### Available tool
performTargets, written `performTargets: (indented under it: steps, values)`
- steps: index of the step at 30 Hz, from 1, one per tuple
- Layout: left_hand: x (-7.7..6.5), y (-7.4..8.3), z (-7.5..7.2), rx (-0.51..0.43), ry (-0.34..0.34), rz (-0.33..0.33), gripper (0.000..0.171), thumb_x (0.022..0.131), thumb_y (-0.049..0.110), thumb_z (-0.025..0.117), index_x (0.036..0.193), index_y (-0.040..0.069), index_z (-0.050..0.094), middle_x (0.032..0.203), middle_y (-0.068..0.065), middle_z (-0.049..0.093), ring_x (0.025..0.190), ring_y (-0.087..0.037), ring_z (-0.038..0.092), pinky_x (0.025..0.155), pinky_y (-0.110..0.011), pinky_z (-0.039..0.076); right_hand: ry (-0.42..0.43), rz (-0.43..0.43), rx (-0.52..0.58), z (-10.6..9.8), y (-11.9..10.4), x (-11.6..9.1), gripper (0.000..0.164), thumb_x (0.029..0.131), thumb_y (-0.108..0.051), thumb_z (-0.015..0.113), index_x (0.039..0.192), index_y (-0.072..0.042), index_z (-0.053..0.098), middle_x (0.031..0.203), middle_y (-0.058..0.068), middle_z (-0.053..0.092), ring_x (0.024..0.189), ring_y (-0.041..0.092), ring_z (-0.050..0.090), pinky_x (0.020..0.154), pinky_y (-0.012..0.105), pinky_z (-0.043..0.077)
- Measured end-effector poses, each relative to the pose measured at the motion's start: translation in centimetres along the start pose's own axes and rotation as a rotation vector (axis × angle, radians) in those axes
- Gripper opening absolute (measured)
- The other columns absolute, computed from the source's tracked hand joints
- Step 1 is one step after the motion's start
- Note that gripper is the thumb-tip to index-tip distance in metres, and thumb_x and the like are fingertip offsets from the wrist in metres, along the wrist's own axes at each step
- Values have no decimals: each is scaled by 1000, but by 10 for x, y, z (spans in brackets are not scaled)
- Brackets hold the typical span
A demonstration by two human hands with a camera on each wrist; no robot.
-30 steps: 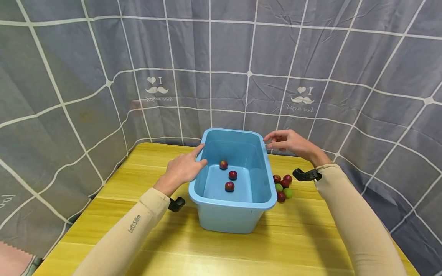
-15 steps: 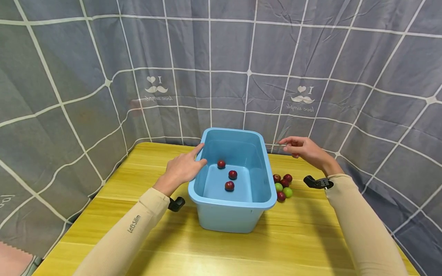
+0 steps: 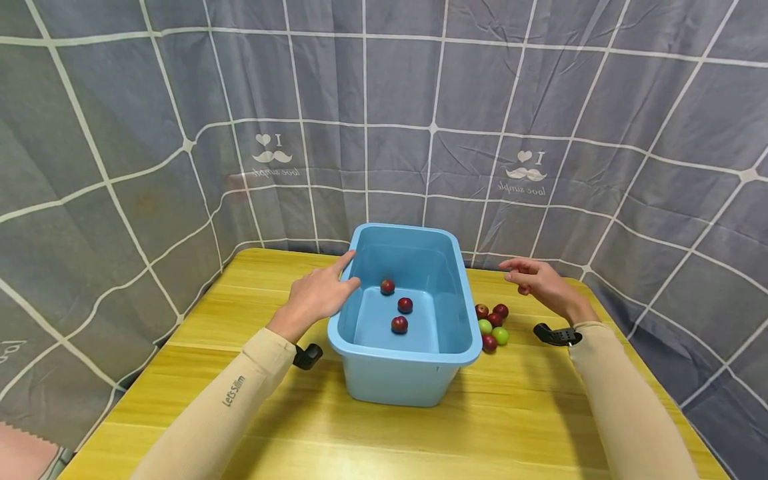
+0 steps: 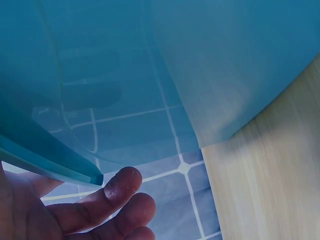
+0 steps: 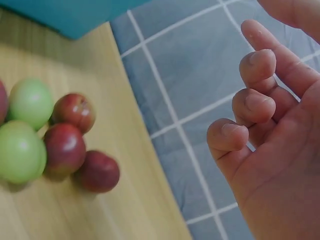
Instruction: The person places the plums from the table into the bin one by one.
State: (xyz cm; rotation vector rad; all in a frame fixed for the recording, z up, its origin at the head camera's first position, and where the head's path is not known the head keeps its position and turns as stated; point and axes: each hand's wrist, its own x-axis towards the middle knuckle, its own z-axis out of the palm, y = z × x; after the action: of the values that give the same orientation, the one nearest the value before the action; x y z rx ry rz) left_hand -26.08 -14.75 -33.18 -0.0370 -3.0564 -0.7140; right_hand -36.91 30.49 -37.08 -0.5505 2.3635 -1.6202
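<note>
A light blue plastic tub (image 3: 396, 380) stands on the table in the head view. My left hand (image 3: 318, 293) grips its left rim, thumb over the inner side; in the left wrist view, bent fingers (image 4: 125, 187) show on the outer side, under the rim. Three dark red plums (image 3: 399, 325) lie on the tub floor. Right of the tub sits a cluster of red plums (image 3: 489, 343) and two green plums (image 3: 501, 335). My right hand (image 3: 543, 287) hovers beyond and right of this cluster, fingers loosely bent, holding nothing; the right wrist view shows its bare palm (image 5: 280, 165).
The yellow wood-grain table (image 3: 288, 427) ends at a back edge just behind the tub. A grey curtain (image 3: 396, 87) with white grid lines hangs around its back and sides. The tub's right wall stands close beside the plum cluster.
My right hand has moved from the tub's far right rim rightward and nearer to me. The farthest plum in the tub has shifted slightly. My left hand has stayed on the rim.
</note>
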Motion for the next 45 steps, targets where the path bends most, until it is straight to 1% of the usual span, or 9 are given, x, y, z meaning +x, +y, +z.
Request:
performTargets:
  steps: [5,14,18,21,24,28,31,38,45]
  values:
    - [0,0,1,1,2,1,68,99,52,40,162,38,19,102,-10,67,79,-27,61,60,-39,45,31,8,32,2,17,-5,28,101,-23,61,127,-12,61,107,2,51,72,19,41,68,25,43]
    - [-1,0,1,0,11,6,68,99,53,39,162,37,19,125,-13,66,84,-28,62,61,-39,46,59,31,61,7,44,-7,30,100,-23,62,128,-11,62,103,-1,54,70,17,41,66,26,41]
    - [-1,0,1,-1,10,7,68,99,52,40,162,36,20,120,-13,67,83,-28,61,61,-39,46,69,39,69,7,56,-7,28,100,-23,63,127,-13,64,104,-3,57,70,18,41,66,28,40]
    - [-1,1,0,-3,9,5,68,99,52,40,162,36,20,111,-12,67,81,-28,61,60,-39,46,82,55,70,8,65,-7,27,100,-24,64,125,-15,65,99,-3,57,71,19,41,65,30,39]
    - [0,1,0,-4,6,4,68,99,52,40,162,37,19,110,-12,68,82,-28,61,60,-39,46,91,77,55,7,73,-6,36,99,-26,64,131,-9,62,94,0,54,72,20,40,65,30,39]
    - [0,1,0,-7,6,6,67,99,52,40,162,37,20,124,-13,66,85,-29,62,61,-39,46,108,101,17,7,82,-6,54,99,-29,65,140,3,52,89,2,50,70,19,41,63,29,41]
    - [0,0,1,-9,9,7,67,99,52,40,161,38,20,128,-14,65,86,-29,62,60,-39,46,117,109,5,7,87,-7,58,98,-30,65,141,5,50,85,3,48,65,17,42,59,28,42]
    - [1,2,1,-5,21,4,68,98,53,40,161,39,21,120,-13,67,85,-29,62,61,-40,45,110,140,46,7,99,-6,56,99,-24,64,144,6,46,80,5,54,58,18,41,56,29,41]
    - [2,3,2,-2,15,-4,68,98,52,40,161,38,20,113,-12,68,80,-28,61,60,-39,45,170,184,9,12,104,-7,61,96,-30,68,145,0,49,83,2,56,58,15,42,54,26,37]
